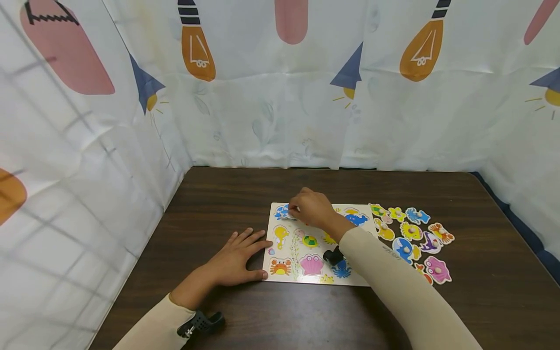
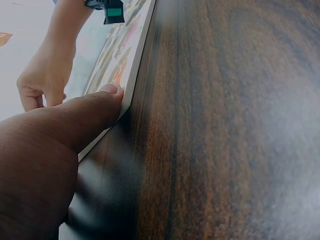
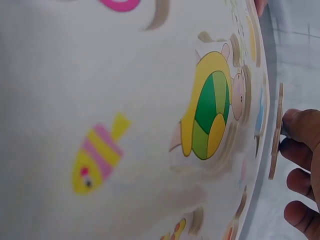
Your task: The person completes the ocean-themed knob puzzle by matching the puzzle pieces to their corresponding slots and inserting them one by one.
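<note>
1. Puzzle board (image 1: 297,243) lies on the table (image 1: 218,194).
2. Right hand (image 1: 311,208) pinches a blue piece (image 1: 282,212) at the board's far-left corner.
3. Left hand (image 1: 236,257) – flat, fingers straight – touches the board's left edge.

The table (image 1: 218,194) is dark, smooth wood grain; the puzzle board (image 3: 100,100) is glossy printed wood.

One puzzle board (image 1: 302,272), roughly nine loose animal pieces (image 1: 411,231), two hands (image 1: 234,260).
</note>
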Motion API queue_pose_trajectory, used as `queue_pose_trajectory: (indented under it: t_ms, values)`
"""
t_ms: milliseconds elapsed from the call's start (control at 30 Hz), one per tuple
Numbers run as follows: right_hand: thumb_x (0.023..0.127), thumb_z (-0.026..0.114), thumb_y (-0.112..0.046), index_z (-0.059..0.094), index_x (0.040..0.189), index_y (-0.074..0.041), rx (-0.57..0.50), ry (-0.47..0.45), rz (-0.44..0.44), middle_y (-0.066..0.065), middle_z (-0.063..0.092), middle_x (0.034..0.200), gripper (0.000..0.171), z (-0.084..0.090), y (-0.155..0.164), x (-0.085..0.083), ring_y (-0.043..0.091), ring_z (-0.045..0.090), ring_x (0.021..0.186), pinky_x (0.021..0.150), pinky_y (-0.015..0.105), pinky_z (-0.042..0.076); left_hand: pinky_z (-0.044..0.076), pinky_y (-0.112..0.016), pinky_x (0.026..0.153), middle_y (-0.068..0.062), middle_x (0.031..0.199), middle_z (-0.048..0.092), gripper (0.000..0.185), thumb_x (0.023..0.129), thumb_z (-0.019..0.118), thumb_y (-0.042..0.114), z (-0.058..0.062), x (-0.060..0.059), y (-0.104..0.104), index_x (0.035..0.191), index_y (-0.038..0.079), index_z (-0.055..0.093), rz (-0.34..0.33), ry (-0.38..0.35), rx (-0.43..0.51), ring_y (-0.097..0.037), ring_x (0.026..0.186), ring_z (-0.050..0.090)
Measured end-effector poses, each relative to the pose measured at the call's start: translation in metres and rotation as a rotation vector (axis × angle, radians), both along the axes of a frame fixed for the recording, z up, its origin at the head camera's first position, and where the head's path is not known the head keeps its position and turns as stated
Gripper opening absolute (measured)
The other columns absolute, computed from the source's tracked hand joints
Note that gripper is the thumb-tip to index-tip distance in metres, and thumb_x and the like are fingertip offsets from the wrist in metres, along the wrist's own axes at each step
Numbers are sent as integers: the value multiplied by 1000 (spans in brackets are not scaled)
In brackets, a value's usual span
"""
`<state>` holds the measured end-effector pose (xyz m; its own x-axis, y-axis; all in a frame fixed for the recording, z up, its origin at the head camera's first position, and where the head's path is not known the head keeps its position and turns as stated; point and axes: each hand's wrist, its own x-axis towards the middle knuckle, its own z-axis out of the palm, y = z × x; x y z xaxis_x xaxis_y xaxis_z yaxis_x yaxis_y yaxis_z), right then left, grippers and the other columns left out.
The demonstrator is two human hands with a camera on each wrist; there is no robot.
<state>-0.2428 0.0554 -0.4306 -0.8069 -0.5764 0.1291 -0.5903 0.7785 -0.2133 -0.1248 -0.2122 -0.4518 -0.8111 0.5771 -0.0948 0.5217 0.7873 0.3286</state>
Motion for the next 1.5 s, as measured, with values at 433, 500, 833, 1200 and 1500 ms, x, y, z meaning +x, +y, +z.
queue_pose_trajectory:
  t_ms: [433, 500, 833, 1200, 1500]
  values:
    - [98, 71, -35, 80, 106, -25, 17, 1, -3, -12, 73, 98, 16, -5, -11, -3, 10, 53, 92, 73, 30, 49, 10, -65, 120, 0, 167, 28, 78, 89, 64, 71, -1, 0, 0, 156, 35, 44, 8, -7, -13, -36, 154, 16]
    - [98, 71, -36, 80, 107, -25, 20, 2, -1, -12, 73, 98, 16, -7, -12, -4, 10, 53, 92, 73, 30, 50, 9, -65, 120, 0, 167, 29, 78, 89, 64, 70, -1, 1, 0, 155, 35, 44, 10, -9, -11, -36, 154, 16]
    - [98, 71, -36, 80, 108, -24, 29, 9, 3, -12, 74, 101, 18, -9, -18, -6, 10, 53, 92, 73, 30, 50, 9, -65, 120, -1, 167, 29, 78, 89, 65, 69, 1, 2, 1, 155, 33, 45, 12, -15, -7, -36, 154, 16]
    - [99, 70, -37, 80, 110, -24, 45, 4, 1, -12, 74, 104, 19, -11, -22, -6, 10, 54, 95, 76, 31, 51, 9, -64, 120, -1, 167, 29, 79, 89, 64, 70, 0, 2, 0, 156, 34, 44, 10, -15, -10, -36, 154, 17]
    - [99, 70, -36, 80, 111, -24, 58, -15, -11, -12, 74, 105, 19, -11, -23, -7, 11, 54, 99, 78, 33, 53, 10, -64, 120, -1, 167, 29, 79, 88, 64, 70, 0, 2, 0, 155, 33, 45, 10, -16, -7, -36, 154, 17]
